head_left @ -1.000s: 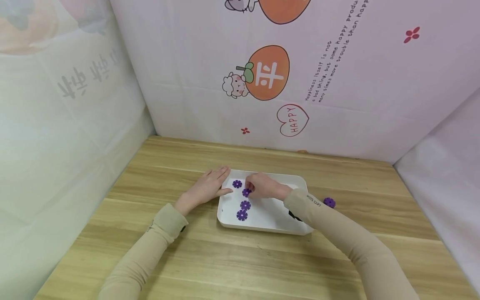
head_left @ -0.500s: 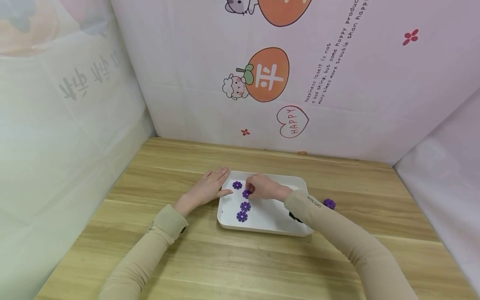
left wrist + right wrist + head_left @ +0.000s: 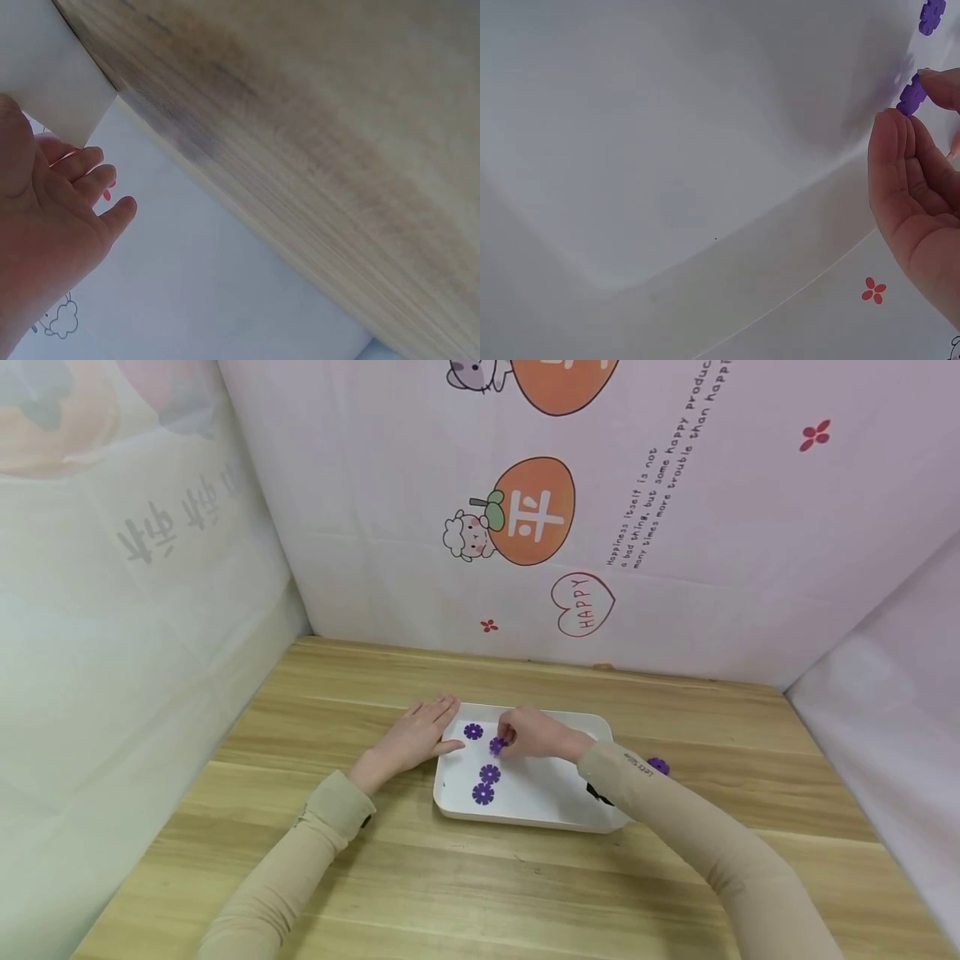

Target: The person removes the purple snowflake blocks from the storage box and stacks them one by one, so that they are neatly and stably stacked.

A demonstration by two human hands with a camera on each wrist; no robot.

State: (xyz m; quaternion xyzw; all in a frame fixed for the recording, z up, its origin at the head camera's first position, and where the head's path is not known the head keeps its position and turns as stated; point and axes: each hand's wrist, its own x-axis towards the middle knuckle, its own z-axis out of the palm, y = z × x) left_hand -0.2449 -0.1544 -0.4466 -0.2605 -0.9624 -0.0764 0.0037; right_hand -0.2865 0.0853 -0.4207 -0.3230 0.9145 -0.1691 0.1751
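My right hand (image 3: 531, 732) pinches a small purple notched snowflake disc (image 3: 497, 746) between thumb and fingers, over the left half of a white tray (image 3: 555, 793). In the right wrist view this disc (image 3: 912, 96) is turned edge-on, raised off the tray floor. Another disc (image 3: 473, 732) lies flat near the tray's far left corner. Two more, an upper disc (image 3: 490, 774) and a lower disc (image 3: 483, 793), sit almost touching towards the near left. My left hand (image 3: 412, 737) rests on the tray's left rim, fingers stretched forward and thumb pointing inwards.
Outside the tray, a purple disc (image 3: 658, 766) lies on the wooden table (image 3: 525, 893) to the right, partly covered by the right sleeve. A printed cloth wall (image 3: 390, 552) rises behind the table, with plain cloth at both sides.
The right hand has shifted slightly right and lifted the pinched disc, which now tilts up between the fingers. The left hand and the other discs stay put.
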